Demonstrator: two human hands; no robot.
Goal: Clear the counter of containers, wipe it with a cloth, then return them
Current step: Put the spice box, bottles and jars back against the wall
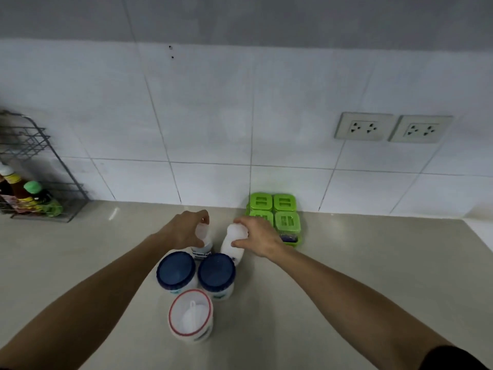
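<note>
On the beige counter stand two white bottles with white caps. My left hand grips the cap of the left bottle. My right hand holds the top of the right bottle, which leans to the left. In front of them sit two white jars with dark blue lids. Nearest to me is a white tub with a red-rimmed clear lid. No cloth is in view.
A green four-compartment container set stands against the tiled wall, right of my right hand. A wire rack with sauce bottles is at the far left. Two wall sockets are up at the right.
</note>
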